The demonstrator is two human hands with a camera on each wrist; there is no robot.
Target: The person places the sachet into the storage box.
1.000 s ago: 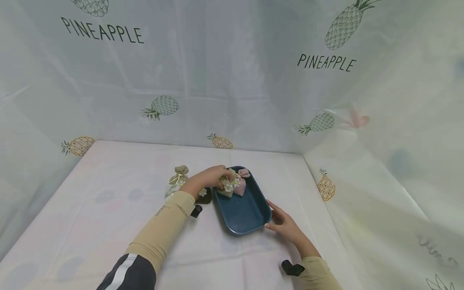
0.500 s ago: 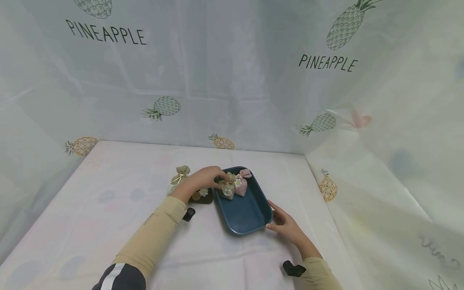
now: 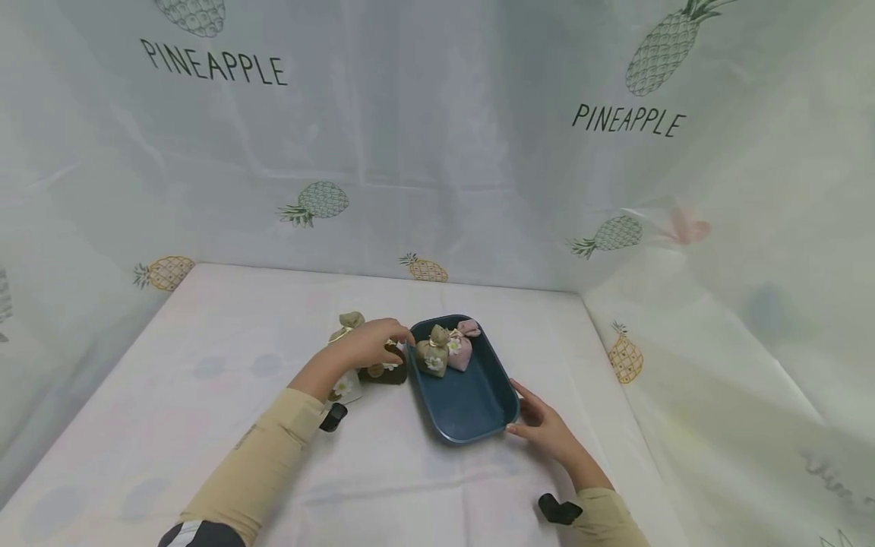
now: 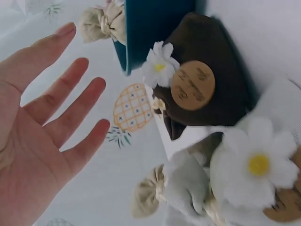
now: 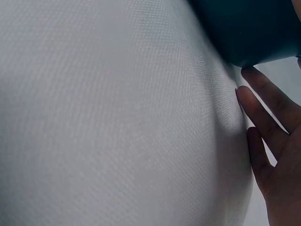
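Observation:
In the head view a blue tray (image 3: 472,406) holds a tan sachet (image 3: 432,357) and a pink sachet (image 3: 462,352), side by side at its far end. My left hand (image 3: 368,346) is just left of the tray, over a dark brown sachet (image 3: 384,373). The left wrist view shows that hand (image 4: 44,127) with fingers spread and holding nothing; the brown sachet (image 4: 211,52) bears a white flower and a round label. My right hand (image 3: 547,437) touches the tray's near right corner, its fingers (image 5: 263,113) fairly straight against the outer wall.
Left of the brown sachet lie a white sachet (image 3: 347,389) with a flower and an olive-tan one (image 3: 351,320), partly hidden by the left hand. A white cloth (image 3: 383,479) covers the table. Pineapple-print sheeting (image 3: 437,152) hangs behind and at the sides.
My left hand let go of the tan sachet, which stays in the tray beside the pink one, and drew back left over the brown sachet. The right hand kept its place at the tray corner.

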